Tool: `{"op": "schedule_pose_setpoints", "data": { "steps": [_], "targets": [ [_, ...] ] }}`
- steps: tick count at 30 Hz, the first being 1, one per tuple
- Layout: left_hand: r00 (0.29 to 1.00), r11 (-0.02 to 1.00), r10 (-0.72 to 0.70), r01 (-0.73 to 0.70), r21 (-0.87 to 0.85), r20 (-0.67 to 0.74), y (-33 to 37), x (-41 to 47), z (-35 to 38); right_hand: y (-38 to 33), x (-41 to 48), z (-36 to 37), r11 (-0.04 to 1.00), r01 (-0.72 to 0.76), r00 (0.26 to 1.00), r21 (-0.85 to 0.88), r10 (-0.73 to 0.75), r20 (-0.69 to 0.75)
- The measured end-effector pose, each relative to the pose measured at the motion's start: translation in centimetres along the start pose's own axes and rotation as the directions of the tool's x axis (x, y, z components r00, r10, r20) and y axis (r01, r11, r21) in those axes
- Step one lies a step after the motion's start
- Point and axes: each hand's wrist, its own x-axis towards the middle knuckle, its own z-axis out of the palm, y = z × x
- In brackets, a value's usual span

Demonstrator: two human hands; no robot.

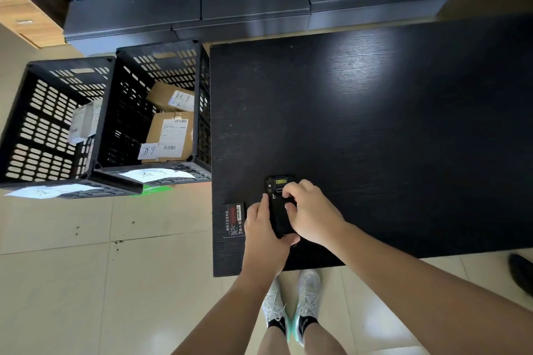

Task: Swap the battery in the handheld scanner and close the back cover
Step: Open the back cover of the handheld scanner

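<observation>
A black handheld scanner lies back side up near the front left corner of the black table. My left hand grips its left side and bottom end. My right hand rests on top of it, fingers curled and pressing on the back cover. The scanner's lower half is hidden under my hands. A loose black battery with a red and white label lies flat on the table just left of my left hand, apart from it.
Two black slotted crates stand on the floor left of the table; the nearer one holds cardboard parcels. Dark boxes are stacked beyond the table. My feet in white shoes stand at the table's front edge.
</observation>
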Motion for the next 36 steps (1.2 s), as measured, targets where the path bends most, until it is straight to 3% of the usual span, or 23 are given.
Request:
{"op": "schedule_pose_setpoints", "data": {
  "steps": [6, 13, 17, 20, 28, 36],
  "targets": [
    [1.0, 1.0, -0.02, 0.02, 0.007, -0.007, 0.1, -0.1, 0.2, -0.4, 0.6, 0.0, 0.998, -0.007, 0.999, -0.065, 0.009, 0.038],
    [0.998, 1.0, -0.004, 0.005, 0.015, -0.068, 0.4, -0.7, 0.2, -0.4, 0.4, 0.0, 0.988, -0.061, 0.998, 0.144, 0.063, -0.011],
    [0.998, 1.0, -0.01, 0.009, -0.017, -0.064, 0.6, -0.6, 0.1, 0.1, -1.4, 0.4, 0.899, -0.229, 0.935, 0.372, 0.31, -0.174],
    [0.998, 0.999, -0.013, 0.01, -0.051, -0.055, 0.7, -0.7, 0.0, 0.1, -3.3, 1.5, 0.799, -0.331, 0.9, 0.502, 0.427, -0.087],
    [0.993, 0.996, -0.029, 0.019, -0.091, -0.119, 1.1, -1.0, -0.2, -0.2, -3.5, 2.0, 0.745, -0.307, 0.882, 0.592, 0.456, -0.116],
    [0.99, 0.991, 0.044, -0.061, -0.118, -0.137, 5.5, -1.0, 0.4, 1.0, -3.4, -2.0, 0.725, -0.259, 0.87, 0.638, 0.462, -0.171]
  ]
}}
